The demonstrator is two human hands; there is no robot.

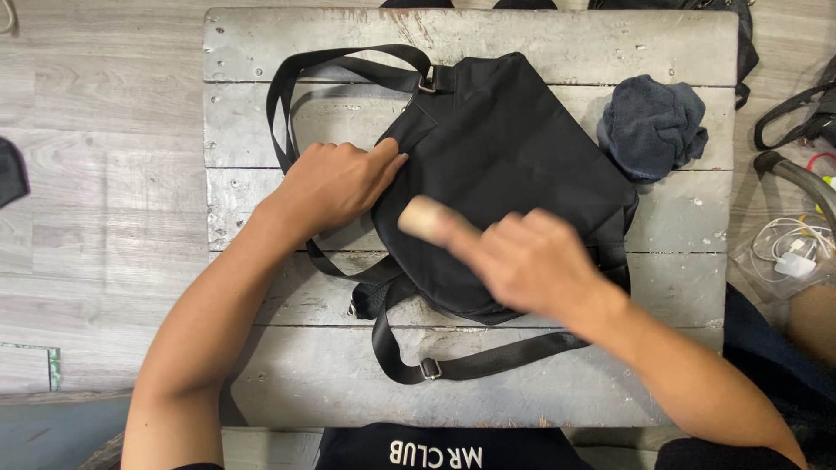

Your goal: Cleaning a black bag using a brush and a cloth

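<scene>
The left hand presses flat on a black fabric backpack lying on the grey wooden counter; the right hand's grip closes around a blurred tan wooden-handled tool, mid-stroke over the fabric.

Crumpled dark cloth, white cables

Our right hand is motion-blurred, its grip on the pale wooden cylinder unclear. It hides part of the black fabric bag. Dark bags cut off at top edge.
</scene>
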